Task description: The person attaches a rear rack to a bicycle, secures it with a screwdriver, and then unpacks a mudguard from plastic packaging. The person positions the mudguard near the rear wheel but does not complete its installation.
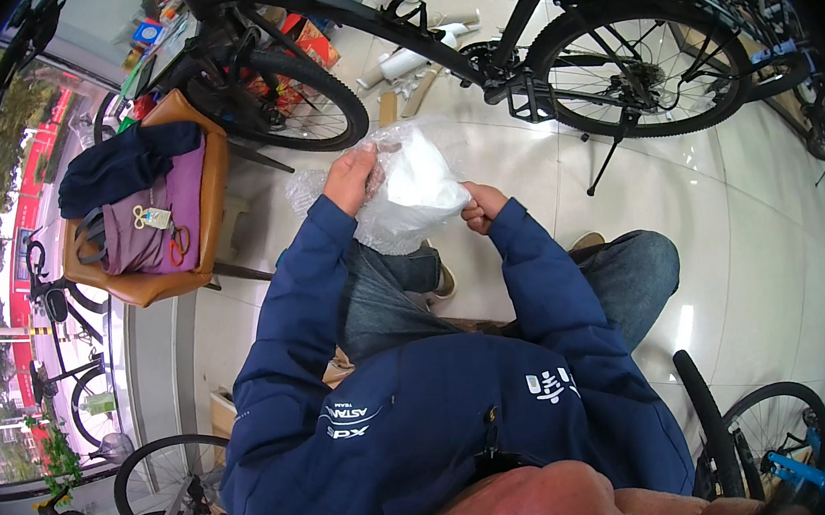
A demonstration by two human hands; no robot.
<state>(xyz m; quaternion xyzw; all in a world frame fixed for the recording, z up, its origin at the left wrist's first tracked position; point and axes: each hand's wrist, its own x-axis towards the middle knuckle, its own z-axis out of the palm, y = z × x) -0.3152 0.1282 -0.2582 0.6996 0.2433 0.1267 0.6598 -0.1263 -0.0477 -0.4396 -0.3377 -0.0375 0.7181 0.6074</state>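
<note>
Two hands of ours hold one white bundle (421, 178) in clear bubble wrap (389, 228), out at twelve o'clock. Our left hand (352, 178) pinches the wrap between thumb and fingers at the bundle's nine o'clock side; our right hand (484, 207) pinches its four o'clock corner, though whether on wrap or contents we cannot tell. At ten o'clock we see one tan chair (144, 285) bearing one navy garment (127, 167) and one pair of orange-handled scissors (178, 246). One black bicycle (520, 20) spans eleven to two o'clock.
</note>
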